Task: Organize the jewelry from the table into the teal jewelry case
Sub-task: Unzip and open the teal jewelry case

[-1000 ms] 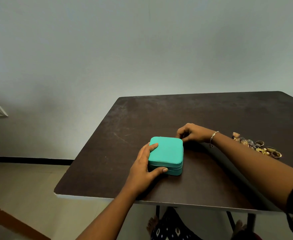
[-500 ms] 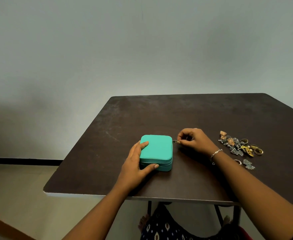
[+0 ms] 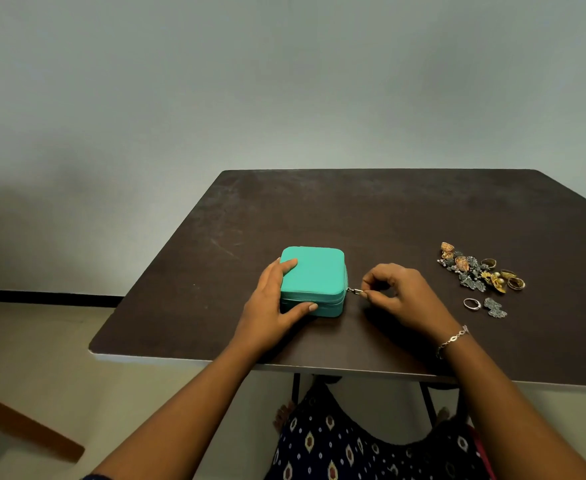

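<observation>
The teal jewelry case lies closed on the dark table. My left hand holds its left side, fingers on the lid and thumb against the front wall. My right hand pinches the metal zipper pull at the case's near right corner. A heap of jewelry, gold and dark silver pieces, lies to the right. A silver ring and a dark leaf-shaped piece lie apart, just in front of the heap.
The table's front edge runs close below my wrists, and its left edge drops to the floor. A grey wall stands behind. My patterned clothing and feet show under the table.
My right hand has drawn the zipper pull from the case's far right corner along the right side to the near right corner. My left hand stays on the case.
</observation>
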{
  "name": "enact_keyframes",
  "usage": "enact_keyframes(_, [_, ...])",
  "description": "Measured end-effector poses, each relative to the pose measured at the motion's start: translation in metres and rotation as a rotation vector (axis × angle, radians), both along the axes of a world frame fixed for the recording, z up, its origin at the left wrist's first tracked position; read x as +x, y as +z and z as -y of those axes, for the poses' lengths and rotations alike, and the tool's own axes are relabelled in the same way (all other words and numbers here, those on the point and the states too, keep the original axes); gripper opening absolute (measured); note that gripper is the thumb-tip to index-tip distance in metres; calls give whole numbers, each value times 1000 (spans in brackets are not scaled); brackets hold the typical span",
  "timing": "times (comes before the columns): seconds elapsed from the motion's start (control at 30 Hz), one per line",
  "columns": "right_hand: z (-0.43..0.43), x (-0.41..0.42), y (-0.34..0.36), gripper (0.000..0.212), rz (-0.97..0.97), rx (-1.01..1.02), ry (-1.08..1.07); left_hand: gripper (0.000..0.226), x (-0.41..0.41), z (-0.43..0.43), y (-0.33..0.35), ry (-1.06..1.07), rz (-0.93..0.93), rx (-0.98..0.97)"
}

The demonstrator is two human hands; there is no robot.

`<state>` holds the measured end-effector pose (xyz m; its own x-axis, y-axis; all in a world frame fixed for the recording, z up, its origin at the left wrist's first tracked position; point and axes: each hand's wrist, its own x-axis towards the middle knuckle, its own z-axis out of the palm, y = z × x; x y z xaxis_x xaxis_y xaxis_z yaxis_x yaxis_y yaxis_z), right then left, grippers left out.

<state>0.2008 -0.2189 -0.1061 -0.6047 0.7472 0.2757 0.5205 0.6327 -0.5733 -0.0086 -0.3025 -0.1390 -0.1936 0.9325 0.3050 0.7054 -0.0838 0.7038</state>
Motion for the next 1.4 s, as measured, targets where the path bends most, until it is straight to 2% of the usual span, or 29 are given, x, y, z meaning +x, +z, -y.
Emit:
enact_keyframes(0.13, [20, 1, -1, 16, -13, 6, 15, 72, 1, 2, 1, 5, -23, -13])
enact_keyframes(0.37, [38, -17, -10, 0, -57, 36, -17, 74, 5, 2, 2, 3, -58, -56])
enact_keyframes(0.53, [49, -30, -18, 4, -131, 25, -76, 75, 5, 1, 1, -6, -65, -57])
enact_keyframes(0.63, [54, -32, -20, 6, -191, 26, -131, 85, 5, 2, 0, 28, -116, -76])
enact_keyframes(0.7, [57, -33, -20, 7, -215, 32, -164, 87, 8, 6, -1, 90, -252, 50])
enact_keyframes(0.8, [62, -37, -17, 7, -232, 52, -203, 58, 16, 8, -2, 189, -566, 372])
enact_keyframes(0.9, [66, -42, -18, 6, -207, 78, -235, 37, 27, 9, -1, 238, -820, 443])
enact_keyframes(0.97, [67, -45, -20, 7, -201, 98, -243, 29, 28, 8, -3, 256, -898, 441])
enact_keyframes(1.13, [69, -48, -22, 7, -203, 90, -185, 24, 29, 10, -4, 207, -900, 445])
enact_keyframes(1.2, [64, -44, -25, 7, -329, 41, -206, 23, 29, 10, -4, 191, -865, 447])
enact_keyframes(1.3, [50, -40, -25, 12, -587, -59, -346, 23, 29, 10, -5, 197, -844, 438])
enact_keyframes(1.4, [29, -49, -21, 23, -659, -304, -353, 26, 29, 11, -5, 207, -827, 432])
